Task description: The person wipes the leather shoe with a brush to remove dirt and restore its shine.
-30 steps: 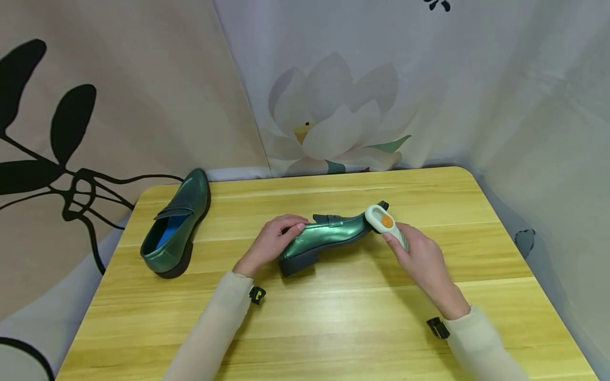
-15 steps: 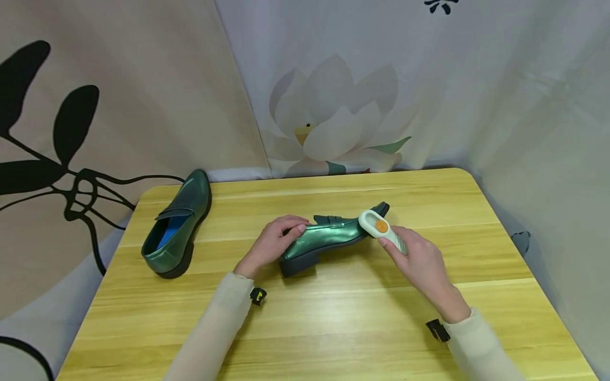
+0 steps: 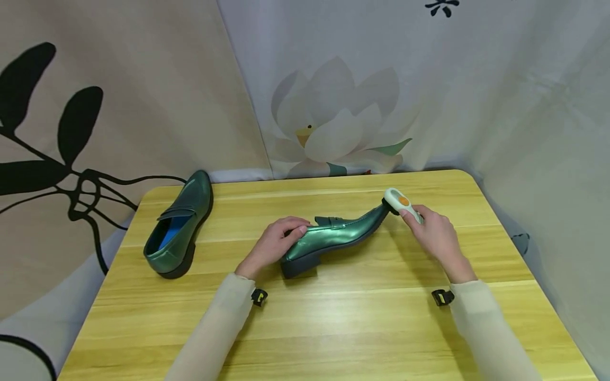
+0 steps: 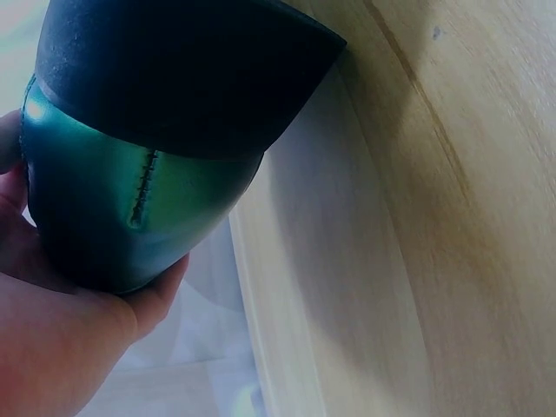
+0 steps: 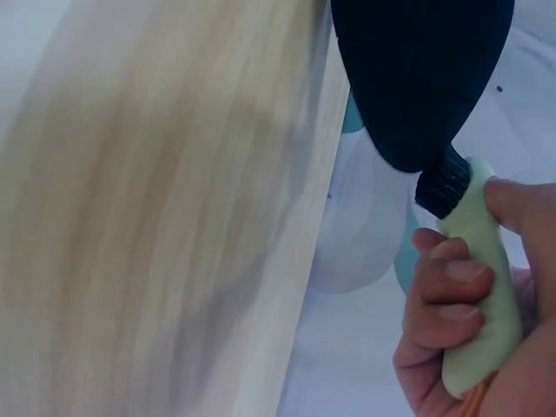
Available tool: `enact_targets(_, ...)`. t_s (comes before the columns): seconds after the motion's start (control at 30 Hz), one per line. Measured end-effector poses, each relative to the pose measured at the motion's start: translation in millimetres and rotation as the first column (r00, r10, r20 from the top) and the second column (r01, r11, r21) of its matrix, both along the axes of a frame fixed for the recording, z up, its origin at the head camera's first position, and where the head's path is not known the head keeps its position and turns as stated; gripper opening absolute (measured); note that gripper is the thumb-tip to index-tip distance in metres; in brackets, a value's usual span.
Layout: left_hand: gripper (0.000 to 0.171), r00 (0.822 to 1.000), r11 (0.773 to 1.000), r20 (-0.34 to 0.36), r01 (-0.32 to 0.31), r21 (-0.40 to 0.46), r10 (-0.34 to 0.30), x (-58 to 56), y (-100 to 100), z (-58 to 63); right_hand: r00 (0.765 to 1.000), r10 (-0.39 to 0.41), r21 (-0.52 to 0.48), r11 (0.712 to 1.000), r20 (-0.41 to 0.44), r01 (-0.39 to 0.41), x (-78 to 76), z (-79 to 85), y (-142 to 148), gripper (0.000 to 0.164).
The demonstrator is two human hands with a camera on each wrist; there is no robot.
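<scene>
A shiny green loafer (image 3: 329,236) with a black sole is held above the table, toe to the right. My left hand (image 3: 274,243) grips it at the heel opening; in the left wrist view the fingers wrap the heel counter (image 4: 130,200). My right hand (image 3: 436,235) holds a pale green brush (image 3: 397,200) with an orange spot, its dark bristles (image 5: 443,182) touching the tip of the shoe's toe. In the right wrist view several fingers curl round the brush handle (image 5: 482,287).
Another green loafer (image 3: 178,225) with a blue insole stands at the table's left edge, toe pointing away. The wooden table (image 3: 362,328) ends before a printed curtain (image 3: 343,106) at the back.
My right hand has moved the brush first a little left along the shoe's front, then right and up to the toe tip. The left hand and the held loafer stay nearly still.
</scene>
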State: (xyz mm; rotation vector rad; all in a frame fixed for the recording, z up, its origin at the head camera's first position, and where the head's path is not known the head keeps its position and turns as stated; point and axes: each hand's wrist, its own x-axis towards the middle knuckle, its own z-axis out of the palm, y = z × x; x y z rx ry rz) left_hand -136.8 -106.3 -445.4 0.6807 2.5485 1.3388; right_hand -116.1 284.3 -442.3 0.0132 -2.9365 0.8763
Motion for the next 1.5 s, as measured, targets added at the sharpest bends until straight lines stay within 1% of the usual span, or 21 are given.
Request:
enact_targets(0.1, 0.033, 1.000, 1.000, 0.009, -0.004, 0.000, 0.004, 0.5, 0.3, -0.6, 0.999, -0.008, -0.002, 1.000, 0.041, 0.008, -4.7, 0.1, 3.7, 0.071)
enact_targets(0.17, 0.034, 1.000, 1.000, 0.015, -0.007, -0.004, 0.007, 0.7, 0.4, -0.6, 0.998, -0.009, -0.004, 1.000, 0.057, 0.009, -5.2, 0.4, 4.1, 0.073)
enact_targets(0.3, 0.034, 1.000, 1.000, 0.022, -0.009, -0.007, 0.009, 0.9, 0.5, -0.2, 0.999, -0.005, -0.016, 1.000, 0.045, 0.006, 1.8, 2.1, -1.1, 0.072)
enact_targets(0.47, 0.033, 1.000, 1.000, 0.019, -0.017, -0.009, 0.017, 0.4, 0.6, 0.4, 0.999, 0.017, -0.017, 1.000, -0.032, -0.018, 20.2, 4.8, -17.5, 0.065)
enact_targets(0.63, 0.033, 1.000, 1.000, 0.008, -0.015, -0.002, 0.015, 0.9, 0.3, 1.6, 0.992, 0.043, 0.005, 0.999, -0.120, -0.043, 40.9, 5.6, -39.3, 0.053)
enact_targets(0.73, 0.033, 1.000, 1.000, 0.007, -0.015, -0.003, 0.015, 1.2, 0.3, 2.3, 0.981, 0.074, 0.012, 0.997, -0.181, -0.073, 52.9, 4.4, -53.1, 0.046)
enact_targets(0.8, 0.033, 1.000, 1.000, 0.010, -0.015, -0.004, 0.015, 1.2, 0.2, 2.6, 0.969, 0.105, 0.021, 0.994, -0.225, -0.103, 59.6, 2.9, -61.5, 0.043)
enact_targets(0.93, 0.034, 1.000, 1.000, 0.019, -0.008, -0.017, 0.008, 1.3, -0.1, 3.7, 0.946, 0.164, 0.048, 0.986, -0.280, -0.157, 68.3, 0.3, -72.8, 0.041)
enact_targets(1.0, 0.036, 1.000, 1.000, 0.026, 0.000, -0.028, 0.000, 1.0, 0.0, 4.3, 0.943, 0.172, 0.052, 0.985, -0.286, -0.164, 69.4, 0.2, -74.3, 0.041)
enact_targets(1.1, 0.035, 0.999, 0.999, 0.036, 0.008, -0.038, -0.006, 1.2, 1.2, 5.5, 0.950, 0.160, 0.028, 0.987, -0.268, -0.158, 67.8, 1.6, -72.2, 0.040)
enact_targets(1.17, 0.033, 0.999, 1.000, 0.032, 0.011, -0.023, -0.010, 1.7, 2.4, 5.6, 0.958, 0.142, 0.007, 0.989, -0.248, -0.145, 65.8, 2.5, -68.6, 0.039)
enact_targets(1.23, 0.029, 0.999, 1.000, 0.032, 0.006, 0.009, -0.006, 2.8, 4.4, 5.2, 0.964, 0.126, -0.008, 0.991, -0.233, -0.132, 63.7, 3.0, -64.3, 0.039)
enact_targets(1.33, 0.024, 1.000, 0.997, 0.026, -0.017, 0.077, 0.015, 4.7, 7.7, 2.6, 0.969, 0.105, -0.021, 0.993, -0.223, -0.112, 61.1, 4.8, -57.8, 0.039)
enact_targets(1.5, 0.023, 0.995, 0.983, 0.018, -0.095, 0.159, 0.093, 6.9, 14.6, -0.6, 0.969, 0.075, -0.031, 0.996, -0.236, -0.084, 57.2, 10.6, -48.9, 0.041)
